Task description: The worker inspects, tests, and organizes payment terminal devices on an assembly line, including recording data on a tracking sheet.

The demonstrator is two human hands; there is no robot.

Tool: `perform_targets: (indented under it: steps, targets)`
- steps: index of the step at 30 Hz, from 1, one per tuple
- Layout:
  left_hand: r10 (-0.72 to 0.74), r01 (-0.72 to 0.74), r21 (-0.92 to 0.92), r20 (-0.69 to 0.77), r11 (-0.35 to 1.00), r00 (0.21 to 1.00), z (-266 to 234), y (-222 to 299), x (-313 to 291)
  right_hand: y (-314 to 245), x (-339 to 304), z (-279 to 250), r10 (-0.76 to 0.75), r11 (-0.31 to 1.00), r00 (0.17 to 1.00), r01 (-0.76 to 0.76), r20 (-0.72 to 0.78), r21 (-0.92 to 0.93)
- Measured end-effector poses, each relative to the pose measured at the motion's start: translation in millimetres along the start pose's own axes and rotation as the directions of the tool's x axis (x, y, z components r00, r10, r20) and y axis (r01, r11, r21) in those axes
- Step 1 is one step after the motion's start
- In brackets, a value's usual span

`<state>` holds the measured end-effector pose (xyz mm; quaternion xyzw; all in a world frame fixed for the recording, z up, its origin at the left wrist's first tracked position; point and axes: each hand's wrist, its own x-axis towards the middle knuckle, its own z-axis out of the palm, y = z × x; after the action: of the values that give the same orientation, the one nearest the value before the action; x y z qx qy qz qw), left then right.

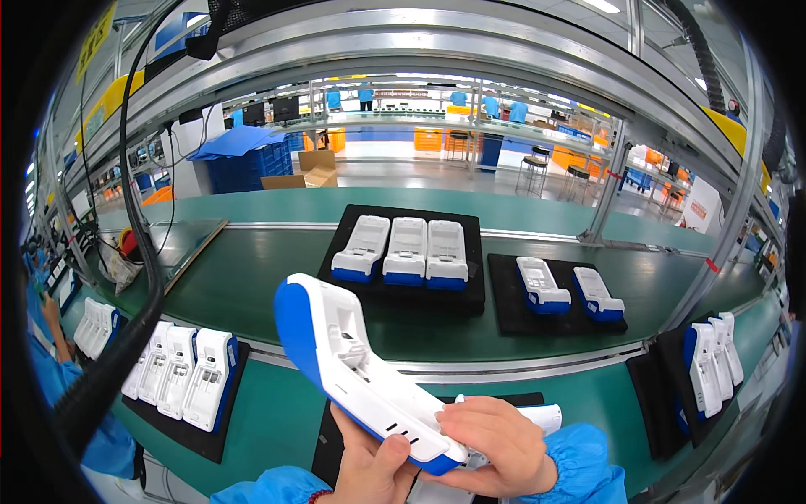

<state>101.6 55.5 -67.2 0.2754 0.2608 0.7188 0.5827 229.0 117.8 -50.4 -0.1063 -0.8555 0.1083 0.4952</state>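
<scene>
A white and blue payment terminal housing (369, 378) is held up, tilted, in front of me, its far end raised and its hollow compartment showing. My left hand (369, 466) grips it from below near its close end, thumb on the slotted side. The fingers of my right hand (495, 445) are bent over the right edge of that same end; their tips press on the white face. Beneath my hands, another white housing (544, 416) lies partly hidden on a black foam pad (327, 454).
Across the green belt (252, 269), three housings (407, 248) sit on one black pad and two (544, 286) on another. More stand on pads at left (206, 382) and right (709, 370). A black cable (138, 210) hangs at left, near another person's blue sleeve (105, 441).
</scene>
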Motion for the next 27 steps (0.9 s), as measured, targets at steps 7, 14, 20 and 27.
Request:
perform_targets:
  steps: [7,14,20,27]
  targets:
    - [0.071,-0.067,0.046,-0.092,0.997,0.993,1.7,-9.4,-5.7,2.5,-10.9,4.6,0.003,0.996,1.000,-0.005,-0.021,-0.088]
    - [0.184,-0.177,0.098,-0.073,0.979,0.980,-3.5,-15.4,-9.0,3.4,-10.8,-0.4,-0.021,0.996,0.999,0.023,0.030,-0.091]
    - [0.193,-0.184,0.111,-0.079,0.977,0.978,-3.0,-14.9,-9.1,5.2,-11.2,0.0,-0.027,0.997,0.999,0.030,0.043,-0.066]
    - [-0.007,0.006,0.063,0.015,0.998,1.000,-22.7,-8.0,-1.5,7.4,-8.9,0.6,-0.147,0.983,0.979,0.160,0.141,-0.088]
